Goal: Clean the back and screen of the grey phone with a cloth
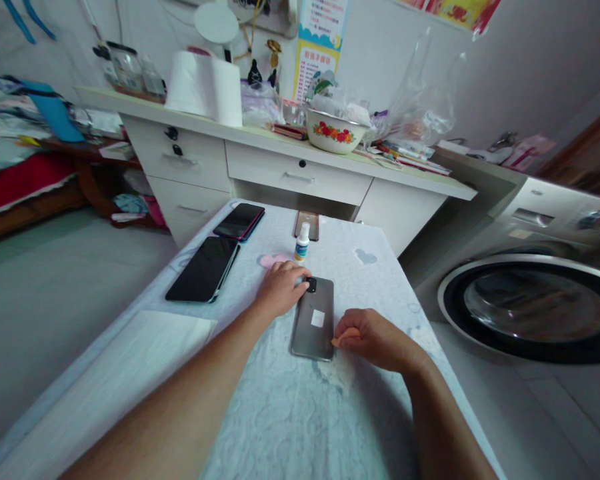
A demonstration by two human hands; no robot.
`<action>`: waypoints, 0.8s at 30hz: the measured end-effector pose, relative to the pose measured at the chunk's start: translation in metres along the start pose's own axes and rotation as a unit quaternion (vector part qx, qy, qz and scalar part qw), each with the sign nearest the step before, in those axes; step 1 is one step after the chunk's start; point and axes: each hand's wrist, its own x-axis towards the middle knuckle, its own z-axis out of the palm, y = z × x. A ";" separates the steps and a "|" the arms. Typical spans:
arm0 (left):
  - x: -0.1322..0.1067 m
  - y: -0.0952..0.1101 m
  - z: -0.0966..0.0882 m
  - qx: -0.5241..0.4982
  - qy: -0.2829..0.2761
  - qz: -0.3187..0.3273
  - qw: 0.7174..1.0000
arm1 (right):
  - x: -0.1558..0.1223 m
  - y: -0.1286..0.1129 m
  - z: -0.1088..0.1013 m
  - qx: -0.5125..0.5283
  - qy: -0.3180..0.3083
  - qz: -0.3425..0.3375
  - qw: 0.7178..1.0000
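Note:
A grey smartphone (309,337) lies back up on the cloth-covered table, with a white label and a dark camera block on it. My left hand (281,288) grips its upper left corner, fingers at the top edge and thumb near the camera. In my closed right hand (373,337) is a small orange cloth (349,335), touching the phone's lower right edge. Just beyond my left hand stands a small white spray bottle (303,241) with a blue label. Behind the bottle lies a clear brownish phone case (307,225).
To the left lie a black tablet (205,268) and another dark phone (240,221). A folded whitish cloth (145,360) is at the table's left edge. White drawers (300,172) stand beyond the table, and a washing machine (540,267) is on the right.

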 end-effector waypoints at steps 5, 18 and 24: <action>0.000 0.000 0.001 -0.006 0.005 -0.003 1.000 | -0.005 0.003 0.000 0.097 -0.078 0.000 0.992; -0.003 -0.001 -0.001 -0.030 -0.022 0.019 0.999 | 0.000 -0.014 0.008 0.206 -0.071 -0.076 0.973; -0.004 -0.003 -0.004 -0.029 -0.044 0.027 0.998 | 0.010 -0.012 0.014 0.045 0.020 -0.110 0.993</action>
